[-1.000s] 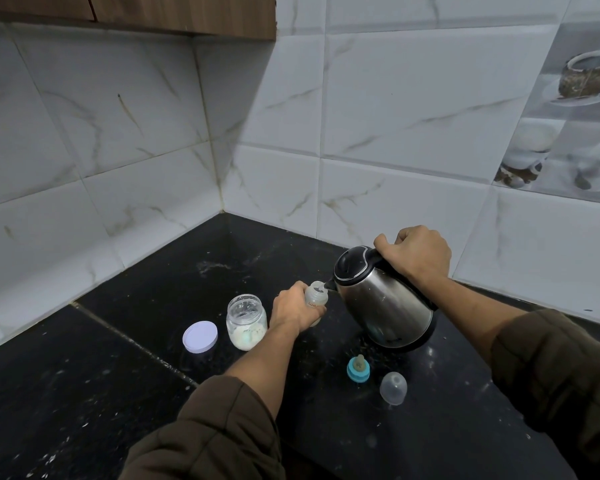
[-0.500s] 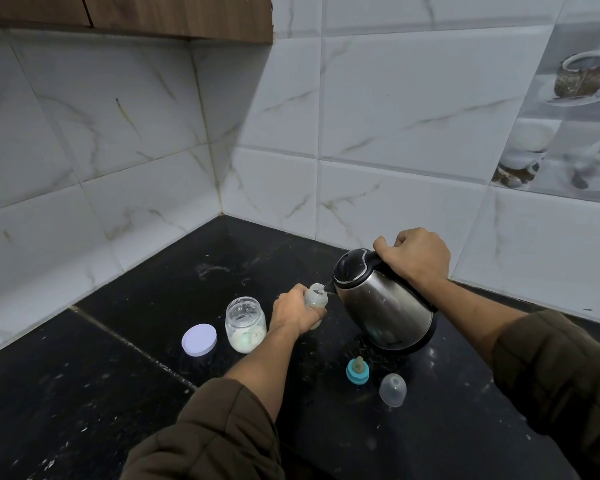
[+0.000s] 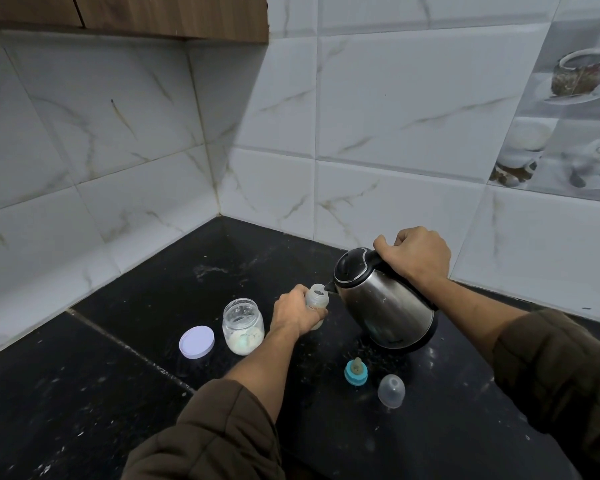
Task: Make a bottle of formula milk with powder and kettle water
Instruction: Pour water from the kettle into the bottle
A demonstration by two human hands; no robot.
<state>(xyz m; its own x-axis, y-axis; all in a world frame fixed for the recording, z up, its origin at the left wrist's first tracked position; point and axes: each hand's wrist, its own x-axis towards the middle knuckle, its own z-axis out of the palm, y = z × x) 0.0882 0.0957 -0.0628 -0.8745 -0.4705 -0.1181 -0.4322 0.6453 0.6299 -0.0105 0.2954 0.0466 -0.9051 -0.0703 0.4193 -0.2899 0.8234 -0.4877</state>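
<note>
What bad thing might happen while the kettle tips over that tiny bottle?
The bottle has a narrow mouth, so water from the tilted kettle might miss and spill. The left hand grips the bottle just under the spout; if hot, water could burn it. The jar stands open nearby, so splashes may wet the powder.

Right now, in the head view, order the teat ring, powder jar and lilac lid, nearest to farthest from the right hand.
From the right hand:
1. Teat ring, by the kettle.
2. Powder jar, past the left hand.
3. Lilac lid, farthest left.
</note>
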